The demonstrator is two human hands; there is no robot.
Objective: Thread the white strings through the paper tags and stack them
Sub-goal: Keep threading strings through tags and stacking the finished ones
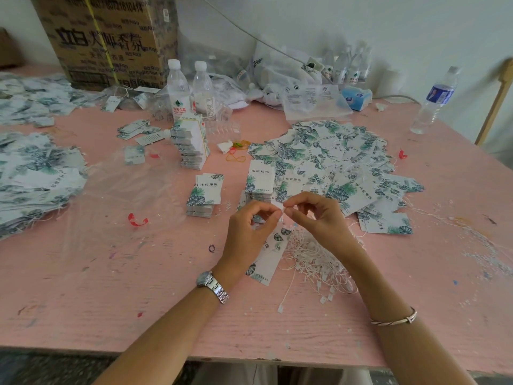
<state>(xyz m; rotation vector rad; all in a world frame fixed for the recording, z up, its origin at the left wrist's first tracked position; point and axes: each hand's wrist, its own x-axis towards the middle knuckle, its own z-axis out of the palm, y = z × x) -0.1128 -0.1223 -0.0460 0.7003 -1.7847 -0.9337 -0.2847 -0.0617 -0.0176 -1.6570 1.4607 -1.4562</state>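
Just below the middle of the frame, the left hand (249, 226) curls its thumb and forefinger round the top edge of a white rectangular paper tag (270, 254) with a matte face printed with dark green leaves. The tag hangs slanted beneath the palm, just above the pink painted wooden table (138, 287). The right hand (319, 218) meets it fingertip to fingertip and pinches what looks like the end of a thin white string (279, 206) at the tag's top; the detail is too small to see clearly. Under the right wrist lies a loose tangle of white strings (313, 259) with small blocky plastic ends. Above the hands sit two squared stacks of matching tags (261, 184), and a wide, untidy heap of tags (333, 151) spreads to the right of centre. A crinkled clear plastic sheet (125, 184) lies at centre left. A link-band metal watch (212, 286) circles the left wrist and a slim silver bangle (394, 319) the right. Clear plastic bottles (177, 90) and a brown cardboard box (111, 37) stand at the upper left.
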